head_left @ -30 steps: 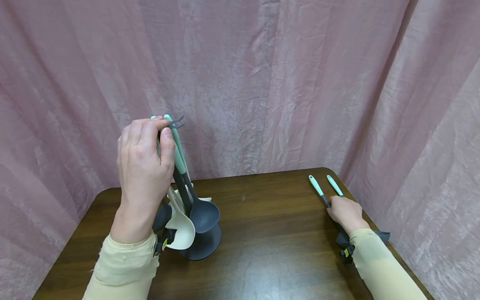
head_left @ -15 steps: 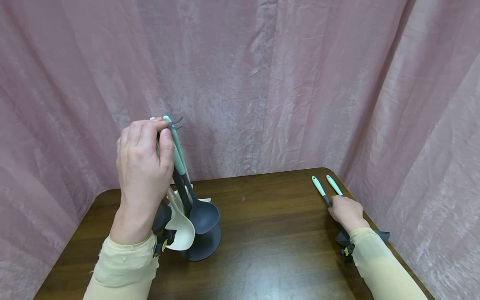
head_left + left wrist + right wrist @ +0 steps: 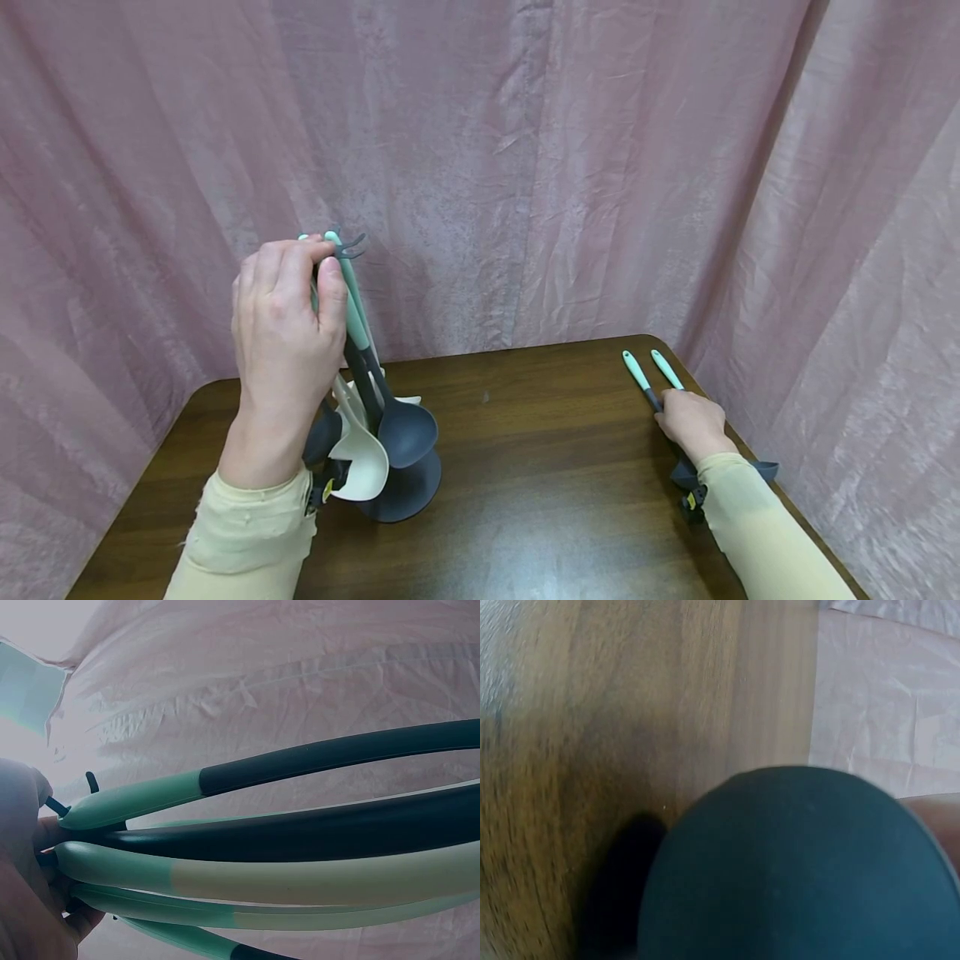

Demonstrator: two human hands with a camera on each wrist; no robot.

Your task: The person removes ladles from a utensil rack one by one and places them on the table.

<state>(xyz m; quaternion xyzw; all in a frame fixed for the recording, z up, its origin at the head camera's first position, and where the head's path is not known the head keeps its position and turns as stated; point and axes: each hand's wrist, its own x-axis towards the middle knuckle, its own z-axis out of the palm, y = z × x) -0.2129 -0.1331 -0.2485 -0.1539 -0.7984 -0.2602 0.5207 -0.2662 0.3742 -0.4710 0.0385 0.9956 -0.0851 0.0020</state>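
Observation:
At the left of the table, my left hand [image 3: 288, 325] grips the top of a utensil stand [image 3: 402, 492] with a round dark base. Several utensils hang from its hooks, among them a dark ladle [image 3: 408, 435] and a cream ladle [image 3: 366, 467]. Their handles [image 3: 112, 870] reach up to my fingers in the left wrist view. At the right edge, my right hand [image 3: 692, 421] holds a mint-handled utensil [image 3: 636, 369] low over the wood. A second mint handle [image 3: 666, 368] lies alongside. A dark rounded utensil head [image 3: 795, 862] fills much of the right wrist view; the hand and sleeve hide most of both utensils.
The brown wooden table [image 3: 525, 450] stretches between the two hands. Pink curtains [image 3: 480, 167] hang close behind it and along its right side. Dark utensil heads [image 3: 767, 471] show beside the right sleeve, near the table's right edge.
The left one of the two mint handles under my right hand shifted slightly right early on. Both hands stay almost still; the stand has not visibly moved.

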